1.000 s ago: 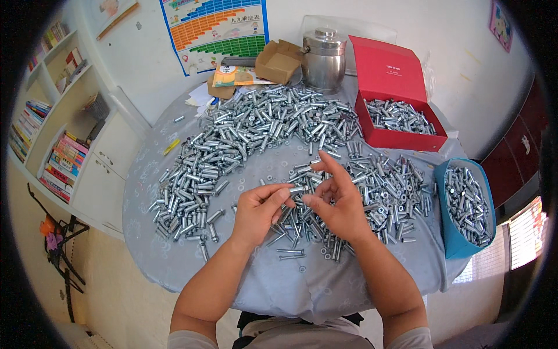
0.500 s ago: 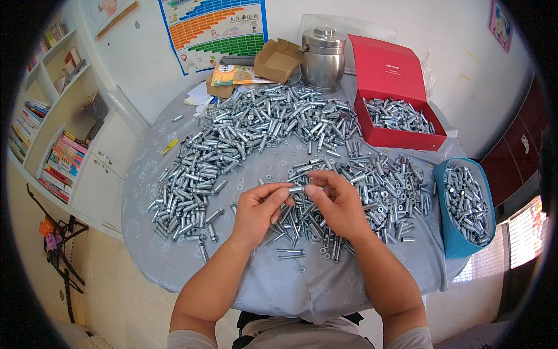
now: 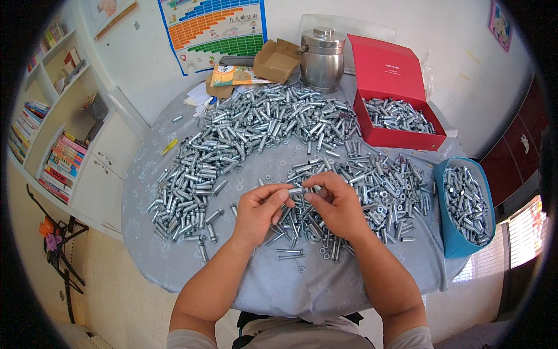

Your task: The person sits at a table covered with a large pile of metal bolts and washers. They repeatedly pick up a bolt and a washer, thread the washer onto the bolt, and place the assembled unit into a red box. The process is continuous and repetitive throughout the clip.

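Observation:
My left hand (image 3: 257, 213) pinches a silvery metal expansion bolt (image 3: 296, 191) between thumb and forefinger, holding it roughly level above the table. At the bolt's other end, the thumb and fingers of my right hand (image 3: 338, 207) close round the tip; whether a small nut or washer is between them is hidden. Beneath and right of my hands lies a pile of loose bolts and nuts (image 3: 381, 200). A larger heap of similar sleeved bolts (image 3: 200, 174) curves from the left round to the far side.
A red box (image 3: 401, 141) with its lid up and a blue bin (image 3: 462, 251), both filled with bolts, stand on the right. At the back are a steel pot (image 3: 322, 61) and an open cardboard box (image 3: 276, 63). A yellow pen (image 3: 170, 146) lies left on the grey tablecloth (image 3: 151, 244).
My right fingers have shifted slightly and curled in closer round the bolt's end. The left hand and the bolt stay almost where they were.

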Tool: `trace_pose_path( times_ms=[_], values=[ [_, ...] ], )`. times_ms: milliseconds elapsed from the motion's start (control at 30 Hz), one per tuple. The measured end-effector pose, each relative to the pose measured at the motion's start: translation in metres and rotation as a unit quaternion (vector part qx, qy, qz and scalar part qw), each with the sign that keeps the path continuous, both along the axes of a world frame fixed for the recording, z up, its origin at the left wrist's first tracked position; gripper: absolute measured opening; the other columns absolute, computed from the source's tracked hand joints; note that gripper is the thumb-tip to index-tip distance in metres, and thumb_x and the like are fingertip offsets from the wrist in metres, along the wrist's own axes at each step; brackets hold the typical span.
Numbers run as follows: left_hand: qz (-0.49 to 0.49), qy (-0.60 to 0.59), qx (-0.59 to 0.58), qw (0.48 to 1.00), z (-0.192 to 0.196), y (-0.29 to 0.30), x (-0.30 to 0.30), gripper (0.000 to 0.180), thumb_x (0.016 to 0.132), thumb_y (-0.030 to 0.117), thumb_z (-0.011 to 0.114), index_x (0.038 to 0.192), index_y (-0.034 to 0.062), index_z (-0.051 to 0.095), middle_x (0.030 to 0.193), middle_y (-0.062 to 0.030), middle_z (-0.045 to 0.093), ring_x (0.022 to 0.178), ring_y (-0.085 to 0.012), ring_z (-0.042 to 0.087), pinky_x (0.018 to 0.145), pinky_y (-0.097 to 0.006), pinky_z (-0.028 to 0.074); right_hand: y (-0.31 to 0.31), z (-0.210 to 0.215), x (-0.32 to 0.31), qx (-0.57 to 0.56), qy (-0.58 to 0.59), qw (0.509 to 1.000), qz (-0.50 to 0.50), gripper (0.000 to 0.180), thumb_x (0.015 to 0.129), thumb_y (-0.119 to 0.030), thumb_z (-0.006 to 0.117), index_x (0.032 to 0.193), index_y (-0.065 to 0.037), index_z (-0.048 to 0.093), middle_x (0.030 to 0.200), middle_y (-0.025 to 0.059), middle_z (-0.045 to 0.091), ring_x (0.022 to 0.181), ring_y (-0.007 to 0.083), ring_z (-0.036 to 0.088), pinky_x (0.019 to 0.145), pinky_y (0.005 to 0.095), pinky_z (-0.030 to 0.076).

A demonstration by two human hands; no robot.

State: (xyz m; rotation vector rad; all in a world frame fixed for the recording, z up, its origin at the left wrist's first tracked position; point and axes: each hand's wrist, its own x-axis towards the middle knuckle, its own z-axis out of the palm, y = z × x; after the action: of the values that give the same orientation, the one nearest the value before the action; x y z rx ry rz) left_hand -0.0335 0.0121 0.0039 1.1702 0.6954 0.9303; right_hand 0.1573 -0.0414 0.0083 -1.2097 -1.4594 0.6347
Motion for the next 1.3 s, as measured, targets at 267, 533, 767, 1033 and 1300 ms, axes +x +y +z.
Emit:
trace_pose_path(
  times_ms=[267, 533, 767, 1033, 1300],
  values=[
    [0.0, -0.009, -0.006, 1.0, -0.001, -0.001, 0.001, 0.023, 0.098, 0.014, 0.062, 0.113, -0.0007, 0.069, 0.083, -0.0064, 0.069, 0.053, -0.0045, 0.047, 0.047, -0.018, 0.034, -0.001, -0.005, 0.003, -0.069, -0.001, 0.998, 0.009, 0.027, 0.091, -0.01, 0.07, 0.117, -0.001, 0.064, 0.092, 0.0021, 0.064, 0.069, 0.0039, 0.054, 0.062, 0.0202, 0.045],
    [0.021, -0.016, -0.009, 1.0, -0.008, -0.001, 0.0, 0.023, 0.096, 0.016, 0.067, 0.112, 0.0014, 0.072, 0.075, 0.003, 0.062, 0.055, -0.0022, 0.042, 0.049, -0.018, 0.032, -0.002, -0.002, -0.002, -0.065, -0.002, 0.998, -0.014, 0.029, 0.091, -0.014, 0.072, 0.116, -0.002, 0.065, 0.087, 0.0055, 0.068, 0.065, 0.0085, 0.057, 0.062, 0.0257, 0.048],
    [0.038, -0.025, -0.021, 0.999, -0.009, 0.0, 0.002, 0.022, 0.094, 0.014, 0.068, 0.112, 0.0012, 0.072, 0.074, 0.0032, 0.062, 0.055, -0.0019, 0.042, 0.048, -0.019, 0.03, -0.001, -0.005, -0.003, -0.067, 0.053, 0.996, -0.023, 0.027, 0.088, -0.012, 0.073, 0.112, -0.001, 0.068, 0.09, 0.007, 0.068, 0.064, 0.0098, 0.056, 0.061, 0.026, 0.047],
    [0.042, -0.018, 0.009, 0.999, -0.009, -0.001, 0.003, 0.017, 0.093, 0.012, 0.069, 0.106, 0.001, 0.069, 0.084, -0.0038, 0.07, 0.055, -0.0022, 0.046, 0.048, -0.017, 0.034, -0.002, -0.006, 0.002, -0.086, 0.016, 0.996, -0.021, 0.021, 0.087, -0.006, 0.072, 0.108, -0.002, 0.069, 0.097, 0.0083, 0.067, 0.066, 0.0109, 0.057, 0.061, 0.0261, 0.047],
    [0.054, -0.028, -0.012, 0.998, -0.009, 0.0, 0.005, 0.014, 0.096, 0.017, 0.066, 0.098, 0.0035, 0.064, 0.079, -0.0058, 0.068, 0.049, -0.004, 0.045, 0.042, -0.019, 0.032, -0.005, 0.013, -0.004, 0.0, -0.016, 1.0, -0.019, 0.023, 0.083, 0.004, 0.071, 0.103, -0.006, 0.069, 0.099, 0.0037, 0.064, 0.071, 0.0077, 0.055, 0.063, 0.0228, 0.046]
  ],
)
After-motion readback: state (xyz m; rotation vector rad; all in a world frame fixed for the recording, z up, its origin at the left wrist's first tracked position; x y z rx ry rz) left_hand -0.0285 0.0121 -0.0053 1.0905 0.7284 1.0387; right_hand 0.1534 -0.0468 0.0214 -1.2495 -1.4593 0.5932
